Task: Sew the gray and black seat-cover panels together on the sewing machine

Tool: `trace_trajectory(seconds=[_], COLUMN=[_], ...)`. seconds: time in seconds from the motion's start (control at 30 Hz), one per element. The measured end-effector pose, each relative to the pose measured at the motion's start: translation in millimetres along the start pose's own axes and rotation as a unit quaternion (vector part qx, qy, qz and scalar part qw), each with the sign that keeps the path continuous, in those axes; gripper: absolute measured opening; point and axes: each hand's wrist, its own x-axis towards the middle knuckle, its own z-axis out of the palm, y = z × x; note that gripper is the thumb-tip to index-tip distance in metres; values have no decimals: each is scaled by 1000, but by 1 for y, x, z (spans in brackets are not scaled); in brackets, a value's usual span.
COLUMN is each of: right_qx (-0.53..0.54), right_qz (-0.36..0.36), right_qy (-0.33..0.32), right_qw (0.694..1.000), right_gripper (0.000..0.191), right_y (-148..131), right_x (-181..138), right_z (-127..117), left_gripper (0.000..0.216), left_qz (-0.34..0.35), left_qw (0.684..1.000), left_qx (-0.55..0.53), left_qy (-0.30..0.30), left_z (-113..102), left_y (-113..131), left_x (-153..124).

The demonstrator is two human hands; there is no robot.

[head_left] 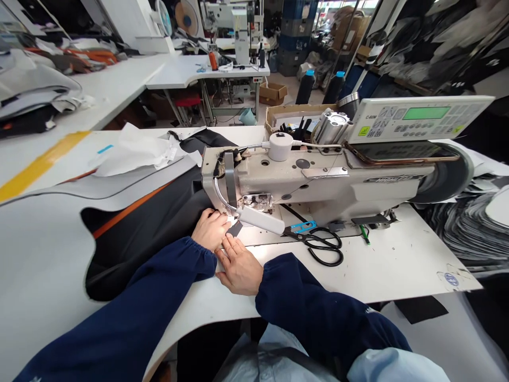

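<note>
Item: small grey piece (235, 229), lying on desk (389, 265) at needle area of sewing machine (318, 180), black fabric (159, 223) alongside.
L hand (210, 228): fingers curled down on fabric edge; pinch or press, can't tell.
R hand (238, 268): flat, open, fingertips on the piece, grips nothing.
Risk (est.): fingertips v. close to needle, so a nick if machine runs; piece may skew under a light hold.
Also: scissors (318, 245) near R hand, not touching.
</note>
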Motion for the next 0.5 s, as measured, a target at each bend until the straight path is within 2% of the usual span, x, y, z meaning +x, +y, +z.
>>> trace_trajectory(seconds=[0.07, 0.13, 0.33, 0.5], right_qx=[3, 4, -15, -7], right_qz=[-3, -8, -14, -57], right_qy=[3, 5, 10, 20], right_qw=[1000, 1000, 1000, 998], right_gripper=[60, 58, 55, 39], right_y=[0, -1, -4, -5], right_x=[1, 2, 12, 20], right_z=[1, 2, 7, 10], left_gripper=[22, 20, 22, 26], left_qz=[39, 44, -24, -61], left_qw=[999, 999, 999, 996], left_qx=[3, -1, -38, -62], left_qy=[-10, 1, 14, 0], left_z=[3, 7, 14, 10], left_y=[1, 4, 16, 20], left_x=[1, 1, 4, 9])
